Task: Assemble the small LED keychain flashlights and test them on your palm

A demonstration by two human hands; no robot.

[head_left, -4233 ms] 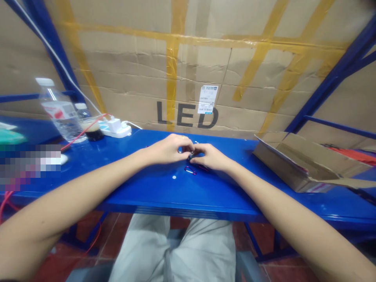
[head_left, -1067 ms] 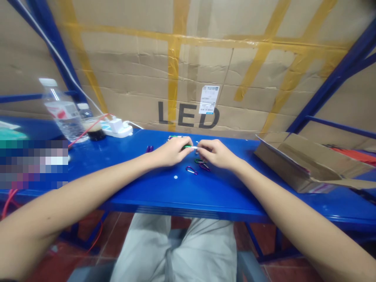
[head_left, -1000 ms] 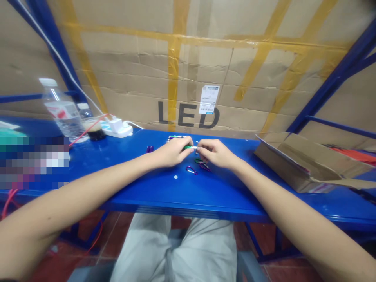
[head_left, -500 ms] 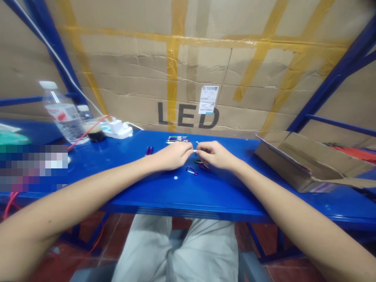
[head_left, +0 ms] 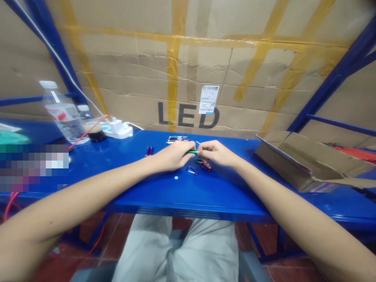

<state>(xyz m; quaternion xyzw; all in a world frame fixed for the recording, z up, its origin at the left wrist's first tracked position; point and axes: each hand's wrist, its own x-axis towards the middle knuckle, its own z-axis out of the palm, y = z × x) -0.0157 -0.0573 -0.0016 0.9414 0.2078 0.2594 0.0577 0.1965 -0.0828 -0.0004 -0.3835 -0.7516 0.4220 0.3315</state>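
My left hand [head_left: 173, 155] and my right hand [head_left: 216, 153] meet fingertip to fingertip over the blue table [head_left: 164, 188]. Both are closed in a pinch on a small green pen-like piece [head_left: 193, 152] held between them. Just below the hands lie a purple carabiner clip [head_left: 191, 170], a second purple clip [head_left: 205, 167] and a green clip [head_left: 198, 161]. Behind my left hand rest several slim coloured pieces [head_left: 178, 138], and a purple one [head_left: 149, 150] lies to the left.
An open cardboard box [head_left: 305, 164] lies on the table at right. At the far left stand a water bottle [head_left: 62, 113], a dark drink bottle [head_left: 91, 127] and a white power strip [head_left: 117, 128]. A taped cardboard wall marked LED [head_left: 188, 115] closes the back.
A green piece that was not in my hands 4.2 s ago is now pinched between both. Over the last second the hands barely shifted, and more of the green shaft shows.
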